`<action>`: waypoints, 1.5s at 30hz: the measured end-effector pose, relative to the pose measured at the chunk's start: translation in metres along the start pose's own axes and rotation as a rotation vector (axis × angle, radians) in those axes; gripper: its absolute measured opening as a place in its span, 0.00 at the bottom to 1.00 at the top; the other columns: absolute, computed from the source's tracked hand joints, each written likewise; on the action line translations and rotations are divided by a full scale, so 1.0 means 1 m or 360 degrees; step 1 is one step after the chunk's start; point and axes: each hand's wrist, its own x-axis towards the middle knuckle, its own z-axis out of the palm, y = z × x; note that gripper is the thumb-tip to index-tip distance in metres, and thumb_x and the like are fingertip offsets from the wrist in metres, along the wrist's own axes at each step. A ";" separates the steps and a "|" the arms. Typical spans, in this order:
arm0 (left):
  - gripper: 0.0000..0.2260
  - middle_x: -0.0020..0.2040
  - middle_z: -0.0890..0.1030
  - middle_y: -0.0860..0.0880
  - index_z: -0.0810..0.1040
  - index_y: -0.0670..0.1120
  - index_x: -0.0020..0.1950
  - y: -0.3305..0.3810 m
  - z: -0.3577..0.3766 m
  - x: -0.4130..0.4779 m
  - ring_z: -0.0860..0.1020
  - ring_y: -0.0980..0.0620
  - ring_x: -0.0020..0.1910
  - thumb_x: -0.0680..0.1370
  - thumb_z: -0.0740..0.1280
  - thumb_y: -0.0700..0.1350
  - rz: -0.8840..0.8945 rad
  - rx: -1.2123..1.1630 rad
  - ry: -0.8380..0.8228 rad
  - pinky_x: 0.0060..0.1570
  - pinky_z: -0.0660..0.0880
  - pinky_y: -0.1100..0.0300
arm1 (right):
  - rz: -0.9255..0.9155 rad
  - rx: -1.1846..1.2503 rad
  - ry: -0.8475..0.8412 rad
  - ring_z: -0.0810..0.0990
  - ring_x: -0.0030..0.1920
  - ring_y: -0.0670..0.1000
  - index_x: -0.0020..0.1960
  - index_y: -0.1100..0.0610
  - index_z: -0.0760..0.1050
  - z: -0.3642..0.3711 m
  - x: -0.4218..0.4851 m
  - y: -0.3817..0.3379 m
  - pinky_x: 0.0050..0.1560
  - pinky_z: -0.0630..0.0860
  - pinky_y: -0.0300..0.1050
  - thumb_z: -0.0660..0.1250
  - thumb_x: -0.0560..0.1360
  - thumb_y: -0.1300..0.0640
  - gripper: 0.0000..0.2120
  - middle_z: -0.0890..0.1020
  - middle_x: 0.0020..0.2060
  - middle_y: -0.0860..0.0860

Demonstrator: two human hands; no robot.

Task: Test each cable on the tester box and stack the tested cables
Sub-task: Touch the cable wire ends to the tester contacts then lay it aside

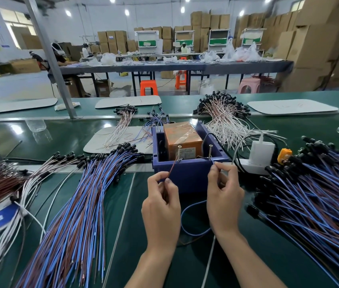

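Head view: one cable (182, 217) is on test. The left hand (161, 201) pinches its brown lead (172, 168) between thumb and forefinger. From that pinch the lead runs up and away to the left screw (179, 152) on the tester box (191, 177), which stands just beyond both hands. The right hand (224, 192) pinches the blue end at its fingertips, just beside the right screw (210, 151); whether it touches I cannot tell. The slack loops below and between the wrists. Both hands are raised off the belt, backs to the camera, fingers curled. A wide fan of cables (77, 204) lies outward of the left hand and a heap of cables (313, 194) outward of the right. Which is the tested stack cannot be told, so the job looks about midway
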 end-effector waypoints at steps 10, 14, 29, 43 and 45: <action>0.07 0.35 0.79 0.56 0.71 0.57 0.53 -0.001 0.000 0.000 0.76 0.53 0.30 0.82 0.62 0.44 -0.0020 -0.0028 -0.0020 0.28 0.71 0.61 | -0.0065 -0.0116 -0.0021 0.79 0.36 0.43 0.51 0.45 0.72 0.000 -0.001 0.003 0.34 0.73 0.35 0.64 0.82 0.51 0.02 0.81 0.37 0.41; 0.07 0.35 0.78 0.57 0.72 0.56 0.53 -0.001 0.001 0.001 0.74 0.53 0.29 0.83 0.63 0.43 -0.0020 -0.0019 -0.0017 0.28 0.70 0.60 | -0.0051 -0.0070 -0.0032 0.78 0.34 0.42 0.51 0.47 0.72 0.000 0.000 0.004 0.34 0.71 0.34 0.64 0.82 0.51 0.01 0.80 0.35 0.44; 0.05 0.34 0.78 0.57 0.71 0.58 0.52 -0.004 0.000 0.000 0.74 0.54 0.27 0.82 0.62 0.47 -0.0046 -0.0056 -0.0034 0.27 0.71 0.57 | -0.0061 -0.0108 -0.0046 0.77 0.37 0.34 0.52 0.46 0.72 -0.001 -0.001 0.004 0.36 0.73 0.33 0.64 0.82 0.51 0.01 0.80 0.36 0.40; 0.03 0.32 0.77 0.54 0.71 0.60 0.51 -0.003 0.000 0.002 0.71 0.54 0.26 0.81 0.60 0.50 -0.0093 -0.0086 0.0016 0.27 0.70 0.54 | -0.0047 -0.0104 -0.0050 0.79 0.37 0.40 0.50 0.39 0.71 -0.002 0.000 -0.002 0.35 0.71 0.30 0.64 0.83 0.50 0.06 0.80 0.35 0.41; 0.05 0.31 0.76 0.55 0.71 0.60 0.52 -0.004 -0.003 0.002 0.69 0.56 0.25 0.82 0.60 0.49 -0.0129 -0.0119 0.0043 0.27 0.68 0.54 | -0.0013 -0.0051 -0.0071 0.80 0.36 0.43 0.50 0.34 0.71 -0.005 -0.002 -0.005 0.34 0.71 0.31 0.62 0.83 0.47 0.07 0.81 0.37 0.40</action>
